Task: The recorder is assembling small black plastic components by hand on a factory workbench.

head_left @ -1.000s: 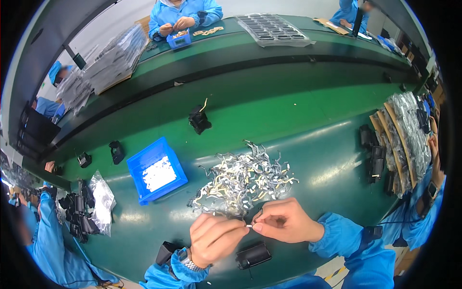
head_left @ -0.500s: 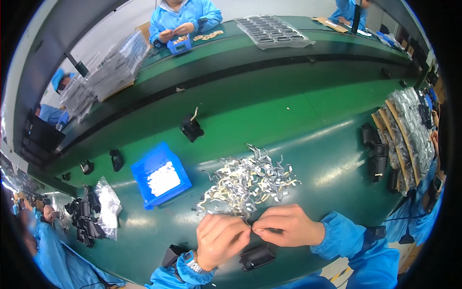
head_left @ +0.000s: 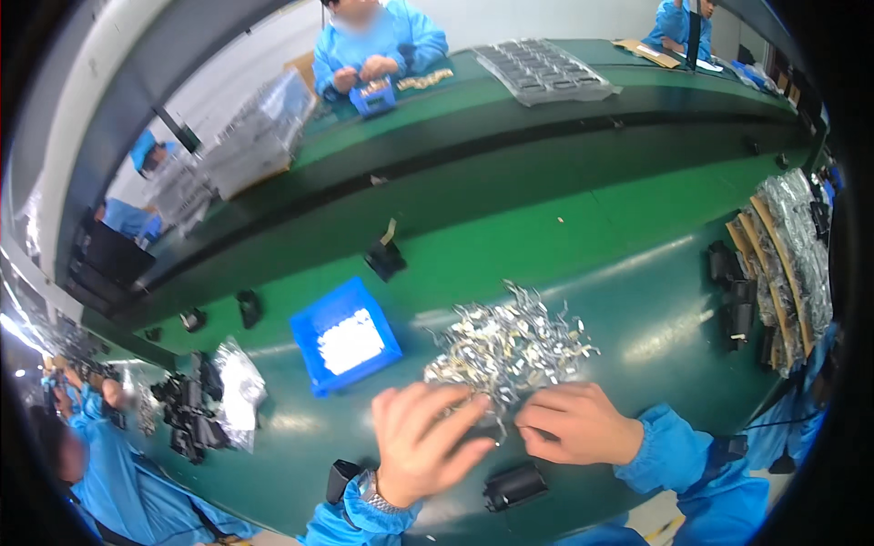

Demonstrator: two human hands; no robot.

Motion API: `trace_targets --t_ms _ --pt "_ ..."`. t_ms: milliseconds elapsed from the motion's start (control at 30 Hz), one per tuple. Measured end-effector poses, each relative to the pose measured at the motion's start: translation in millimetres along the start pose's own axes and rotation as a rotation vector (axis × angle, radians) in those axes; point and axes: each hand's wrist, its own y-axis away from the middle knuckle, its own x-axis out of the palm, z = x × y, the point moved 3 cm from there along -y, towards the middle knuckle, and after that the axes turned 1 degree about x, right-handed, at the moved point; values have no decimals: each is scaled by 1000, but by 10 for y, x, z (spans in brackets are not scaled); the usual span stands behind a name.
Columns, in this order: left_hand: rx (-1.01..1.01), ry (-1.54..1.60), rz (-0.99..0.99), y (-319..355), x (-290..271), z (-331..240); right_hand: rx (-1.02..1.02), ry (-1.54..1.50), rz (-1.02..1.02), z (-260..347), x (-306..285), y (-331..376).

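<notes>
A loose heap of small silvery and cream wire pieces (head_left: pixel 514 341) lies on the green table in front of me. Over its near left edge is my left hand (head_left: pixel 428 444), fingers spread and slightly blurred, seemingly holding nothing. My right hand (head_left: pixel 581 424) sits at the heap's near right side, its fingers bent and pressed together; whatever they pinch is too small to make out. A few thin pieces hang or lie between the two hands. Just below, a black plastic housing (head_left: pixel 515 487) rests on the table. Another black part (head_left: pixel 341 480) stands beside my left wrist.
A blue bin (head_left: pixel 393 353) with small white pieces stands left of the heap. Farther left are black parts (head_left: pixel 187 414) and a clear plastic bag (head_left: pixel 240 391). Stacked trays with cardboard (head_left: pixel 774 273) are at right. Across a green belt (head_left: pixel 510 246), a co-worker (head_left: pixel 378 45) handles small parts.
My left hand has opened and parted from the right, its fingers spreading over the heap's edge. The fingertips no longer meet. The whole view has shifted, moving things rightward in the picture.
</notes>
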Motion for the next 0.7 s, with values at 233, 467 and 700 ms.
trace_targets --t_ms 233,467,700 --pt "-94 295 168 101 274 64 -54 25 -4 63 -1 -94" --pt "-143 472 197 197 331 145 188 -689 73 -29 -4 -30" --pt "126 586 476 219 207 154 191 -880 -98 -254 -220 -32"
